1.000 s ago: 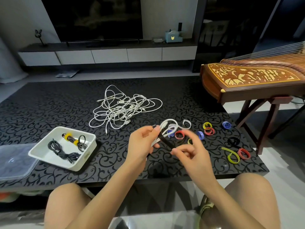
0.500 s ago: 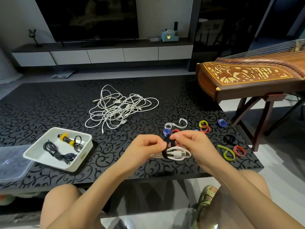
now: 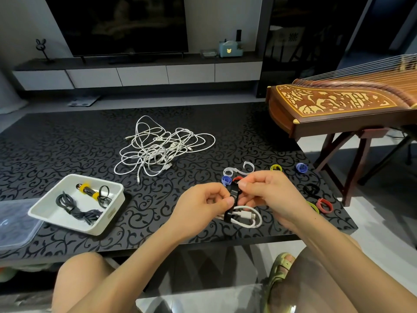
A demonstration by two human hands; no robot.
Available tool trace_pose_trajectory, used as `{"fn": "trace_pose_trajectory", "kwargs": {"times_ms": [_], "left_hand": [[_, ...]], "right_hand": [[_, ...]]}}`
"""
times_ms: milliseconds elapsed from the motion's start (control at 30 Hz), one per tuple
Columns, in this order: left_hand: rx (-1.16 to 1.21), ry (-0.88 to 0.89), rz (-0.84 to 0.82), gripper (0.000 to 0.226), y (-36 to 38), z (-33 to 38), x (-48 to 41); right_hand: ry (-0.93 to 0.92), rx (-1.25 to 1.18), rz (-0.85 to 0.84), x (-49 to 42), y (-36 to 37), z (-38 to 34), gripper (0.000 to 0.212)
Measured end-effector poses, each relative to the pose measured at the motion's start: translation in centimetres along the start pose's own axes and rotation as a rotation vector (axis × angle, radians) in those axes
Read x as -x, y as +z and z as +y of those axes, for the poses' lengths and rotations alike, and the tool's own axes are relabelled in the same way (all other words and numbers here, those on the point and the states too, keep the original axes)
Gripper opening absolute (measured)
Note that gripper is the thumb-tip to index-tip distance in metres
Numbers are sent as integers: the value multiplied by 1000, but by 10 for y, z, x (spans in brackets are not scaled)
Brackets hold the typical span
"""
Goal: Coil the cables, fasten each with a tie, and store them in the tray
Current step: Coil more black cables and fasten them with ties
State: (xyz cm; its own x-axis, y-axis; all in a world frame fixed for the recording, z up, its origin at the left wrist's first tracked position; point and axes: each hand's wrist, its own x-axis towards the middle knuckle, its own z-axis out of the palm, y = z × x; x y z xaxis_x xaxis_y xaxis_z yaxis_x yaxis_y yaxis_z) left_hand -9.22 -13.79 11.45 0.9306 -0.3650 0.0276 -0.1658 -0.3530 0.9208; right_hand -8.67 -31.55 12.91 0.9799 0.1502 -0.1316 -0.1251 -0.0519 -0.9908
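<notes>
left hand (image 3: 203,205), right hand (image 3: 269,193) pinch black strap tie (image 3: 233,196), seemingly round coiled white cable (image 3: 247,219) | black scroll-patterned surface (image 3: 67,143) | right of white plastic tray (image 3: 67,225)

Covering the upper end of the black tie (image 3: 233,195) with the curled fingertips of the left hand (image 3: 200,206) and right hand (image 3: 268,195), lower centre of the frame. Masking the left part of the coiled white cable (image 3: 247,219) as well. Blocking most of a red tie (image 3: 237,178) and a green tie (image 3: 313,205) behind the right hand. Running off the left edge: a clear lid (image 3: 15,222). Running off the right edge: a wooden zither (image 3: 338,105). Getting cropped along the top: a television (image 3: 117,23). Showing too small for reading: the label (image 3: 111,215) on the tray (image 3: 67,226).
</notes>
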Motion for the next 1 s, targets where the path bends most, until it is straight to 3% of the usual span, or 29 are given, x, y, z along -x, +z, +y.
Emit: {"fn": "trace_pose_trajectory", "kwargs": {"times_ms": [400, 500, 667, 767, 867, 1000], "left_hand": [[217, -128, -36, 22, 3, 3, -2], [225, -137, -19, 33, 3, 3, -3], [202, -132, 1, 34, 4, 6, -3], [184, -121, 0, 35, 6, 8, -3], [120, -99, 9, 34, 8, 10, -3], [-97, 72, 6, 29, 4, 8, 5]], "right_hand": [[-147, 80, 30, 6, -1, 5, 7], [-135, 47, 10, 9, -2, 4, 9], [-30, -67, 38, 6, -2, 3, 13], [99, -187, 17, 0, 0, 3, 4], [169, -239, 0, -4, 3, 3, 16], [19, -154, 111, -6, -4, -7, 21]]}}
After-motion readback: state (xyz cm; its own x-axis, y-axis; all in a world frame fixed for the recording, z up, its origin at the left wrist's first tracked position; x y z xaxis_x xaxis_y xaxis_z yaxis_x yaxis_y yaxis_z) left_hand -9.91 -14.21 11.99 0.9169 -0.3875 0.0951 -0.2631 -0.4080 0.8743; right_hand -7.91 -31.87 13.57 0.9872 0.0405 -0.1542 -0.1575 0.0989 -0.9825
